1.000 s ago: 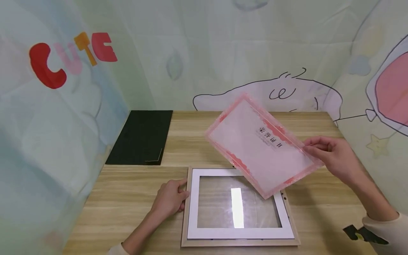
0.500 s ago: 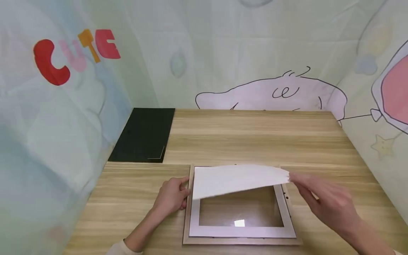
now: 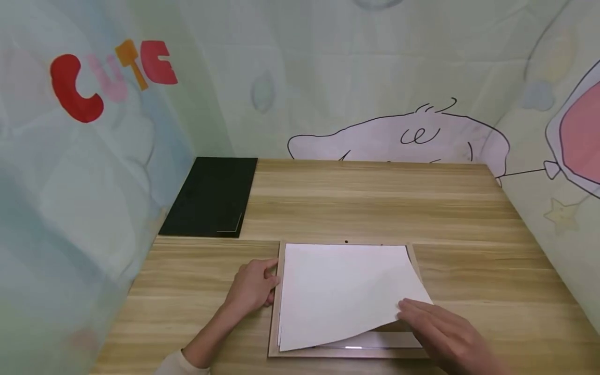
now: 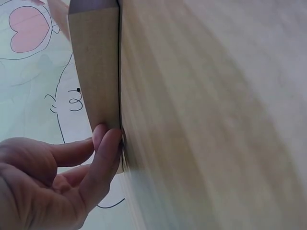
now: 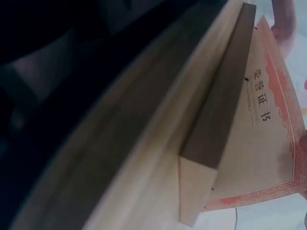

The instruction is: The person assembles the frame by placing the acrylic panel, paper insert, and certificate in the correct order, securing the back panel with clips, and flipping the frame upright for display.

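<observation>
A certificate [image 3: 344,291] with a pink-red border lies face down, its plain white back up, over a wooden picture frame [image 3: 275,323]. Its far and left edges sit inside the frame, while the near right part is bent upward. My right hand [image 3: 442,330] pinches the certificate's right side. The printed face [image 5: 268,139] shows from below in the right wrist view. Part of a white mat [image 3: 389,340] is visible under the raised sheet. My left hand [image 3: 250,285] holds the frame's left side, with fingertips against the wooden edge [image 4: 98,67] in the left wrist view.
A black backing board [image 3: 211,198] lies flat at the table's far left. The wood-grain table [image 3: 375,203] meets a printed cloth backdrop [image 3: 225,78] behind and on both sides.
My right hand has turned the certificate face down, brought it over the frame and moved toward the front with its edge. The left hand has stayed at the frame's left side.
</observation>
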